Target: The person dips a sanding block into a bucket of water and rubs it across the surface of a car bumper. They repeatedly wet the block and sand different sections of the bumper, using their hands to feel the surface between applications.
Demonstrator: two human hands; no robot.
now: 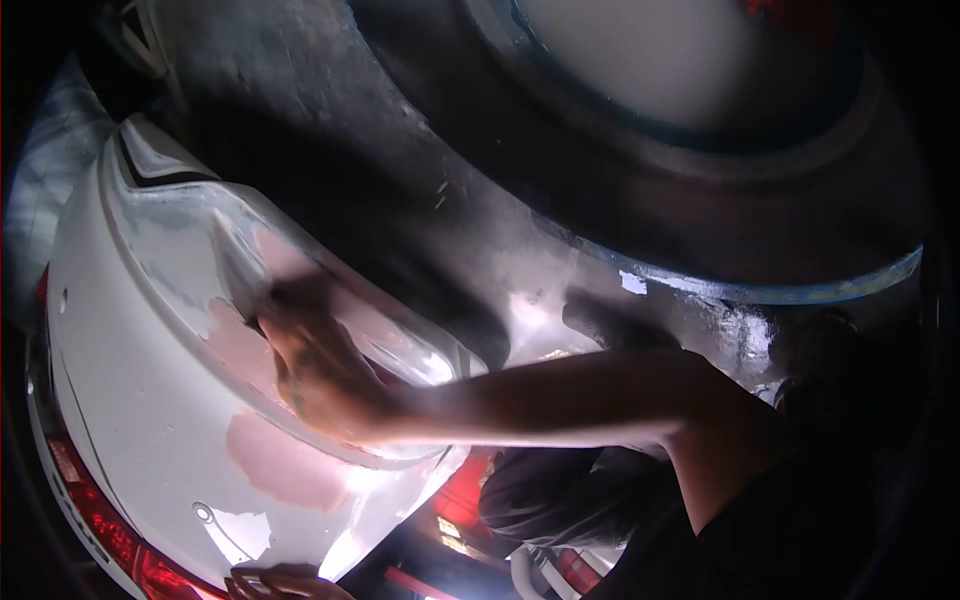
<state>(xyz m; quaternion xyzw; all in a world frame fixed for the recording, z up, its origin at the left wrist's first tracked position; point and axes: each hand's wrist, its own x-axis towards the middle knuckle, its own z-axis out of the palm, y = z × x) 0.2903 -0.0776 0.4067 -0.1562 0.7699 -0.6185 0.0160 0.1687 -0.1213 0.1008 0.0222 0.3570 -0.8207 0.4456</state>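
A white car body panel [120, 300] with a raised curved edge fills the left of the view. Pinkish patches, like filler, mark it, one of them a lower patch [280, 462]. My right hand [325, 375] presses on the panel beside the upper pinkish area, its arm stretched across from the right. Its fingers are bent and partly in shadow; a small dark edge shows beside them, but I cannot make out what they hold. At the bottom edge, my left hand [285, 582] rests with fingers extended on the panel, partly cut off by the frame.
A red tail light [110, 520] runs along the panel's lower left edge. Behind lies a grey, stained floor [480, 240] with a large round dark-rimmed object [640, 200]. A dark-clothed knee [560, 495] and a dark shoe [615, 325] are near the arm.
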